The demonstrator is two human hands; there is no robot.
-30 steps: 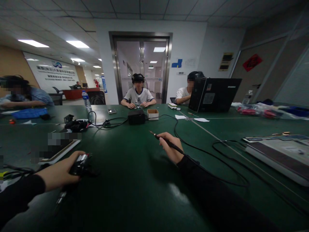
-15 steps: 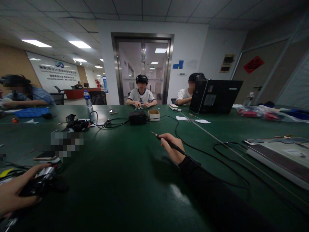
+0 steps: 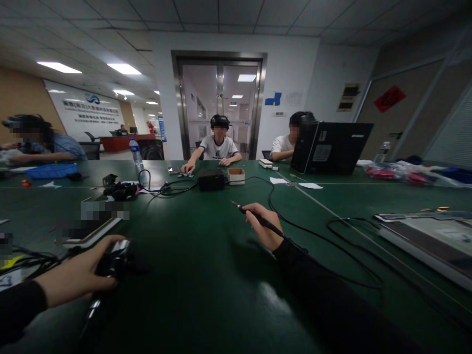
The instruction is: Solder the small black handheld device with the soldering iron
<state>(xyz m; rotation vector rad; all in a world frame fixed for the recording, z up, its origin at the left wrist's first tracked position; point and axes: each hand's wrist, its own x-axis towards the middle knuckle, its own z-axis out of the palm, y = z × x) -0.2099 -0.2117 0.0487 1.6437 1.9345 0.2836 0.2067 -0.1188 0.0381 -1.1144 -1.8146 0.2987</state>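
Slim black pen-shaped tool (image 3: 271, 227) with pointed tip (image 3: 233, 202): right hand (image 3: 269, 240) is gripping it above the green tabletop (image 3: 184, 255) | left hand (image 3: 81, 268) is clutching a black-and-silver device (image 3: 118, 255) | tabletop is stretching wide between them | pale-edged flat panel (image 3: 424, 242) is bounding the right

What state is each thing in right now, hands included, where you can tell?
Left hand: closed around the black gadget.
Black gadget: held; details too dark to tell.
Right hand: closed on the pen-shaped tool.
Pen-shaped tool: held, tip pointing forward and left; hot or cold, cannot tell.
Cord: loosely curved.
Small box: open at the top.
Bottle: standing.
Glass doors: shut.
Ceiling lights: on.
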